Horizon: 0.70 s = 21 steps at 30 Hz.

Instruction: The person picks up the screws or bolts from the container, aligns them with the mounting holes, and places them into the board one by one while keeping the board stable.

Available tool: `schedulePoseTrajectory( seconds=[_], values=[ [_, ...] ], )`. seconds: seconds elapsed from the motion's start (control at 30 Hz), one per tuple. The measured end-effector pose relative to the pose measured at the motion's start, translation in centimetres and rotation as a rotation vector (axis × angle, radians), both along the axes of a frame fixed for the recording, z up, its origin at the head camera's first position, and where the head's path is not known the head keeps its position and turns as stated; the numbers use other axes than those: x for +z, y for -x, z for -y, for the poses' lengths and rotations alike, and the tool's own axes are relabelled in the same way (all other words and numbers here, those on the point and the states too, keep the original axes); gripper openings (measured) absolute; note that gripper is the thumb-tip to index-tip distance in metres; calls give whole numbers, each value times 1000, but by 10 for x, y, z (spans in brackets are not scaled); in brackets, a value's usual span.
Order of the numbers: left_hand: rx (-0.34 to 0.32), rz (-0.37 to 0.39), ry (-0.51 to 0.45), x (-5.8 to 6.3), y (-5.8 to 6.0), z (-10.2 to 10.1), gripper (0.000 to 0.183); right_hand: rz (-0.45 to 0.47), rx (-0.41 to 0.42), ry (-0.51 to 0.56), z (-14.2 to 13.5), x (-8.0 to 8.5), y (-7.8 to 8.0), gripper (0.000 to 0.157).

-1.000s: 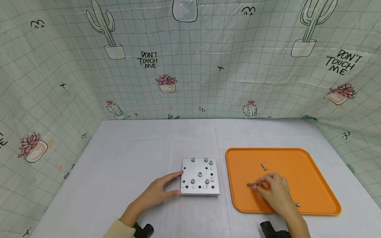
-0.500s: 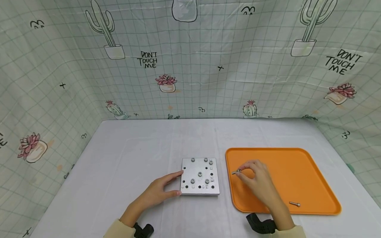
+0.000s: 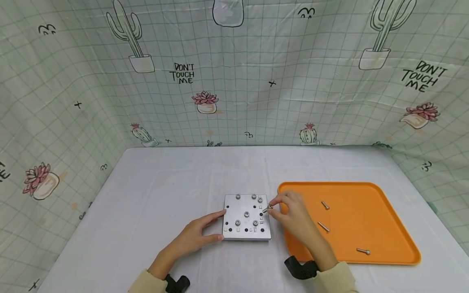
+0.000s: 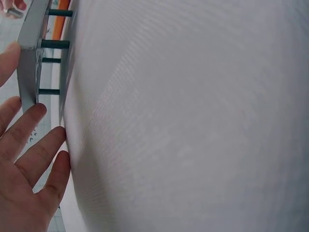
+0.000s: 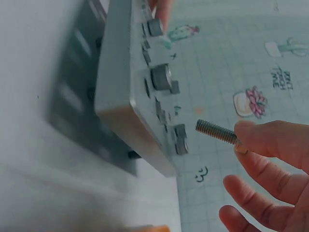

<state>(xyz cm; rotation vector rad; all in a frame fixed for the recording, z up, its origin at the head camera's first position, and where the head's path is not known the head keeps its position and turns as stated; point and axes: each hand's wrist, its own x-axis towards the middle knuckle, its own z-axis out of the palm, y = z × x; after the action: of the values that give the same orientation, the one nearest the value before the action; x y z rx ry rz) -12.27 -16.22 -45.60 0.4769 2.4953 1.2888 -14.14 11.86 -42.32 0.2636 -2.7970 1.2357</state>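
Observation:
A silver metal plate (image 3: pixel 236 208) with holes and several socket-head bolts seated in it stands mid-table, raised on dark legs (image 4: pixel 54 44) that show in the left wrist view. My left hand (image 3: pixel 187 240) lies along its left side, fingers extended, with the index fingertip and thumb at the plate's edge. Between thumb and index finger my right hand (image 3: pixel 293 215) pinches a bolt (image 5: pixel 216 130) by its head end. The threaded shank points left and slants, over the plate's right edge in the head view and apart from the face in the right wrist view.
An orange tray (image 3: pixel 351 215) is at the right. Three loose bolts lie in it: one bolt (image 3: pixel 325 205) farther back, another bolt (image 3: pixel 324 226) near the middle, and a third bolt (image 3: pixel 363 251) by the front rim. A patterned cloth (image 3: pixel 234 106) hangs behind the table.
My right hand has picked up a bolt from the tray and carried it left to the plate's right edge. The left hand and plate stay put.

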Motion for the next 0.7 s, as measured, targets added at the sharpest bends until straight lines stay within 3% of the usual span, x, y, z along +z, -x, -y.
schedulePoseTrajectory(
  seconds=[0.7],
  values=[
    [4, 2, -2, -1, -1, -1, 63, 47, 17, -20, 10, -14, 5, 9]
  ],
)
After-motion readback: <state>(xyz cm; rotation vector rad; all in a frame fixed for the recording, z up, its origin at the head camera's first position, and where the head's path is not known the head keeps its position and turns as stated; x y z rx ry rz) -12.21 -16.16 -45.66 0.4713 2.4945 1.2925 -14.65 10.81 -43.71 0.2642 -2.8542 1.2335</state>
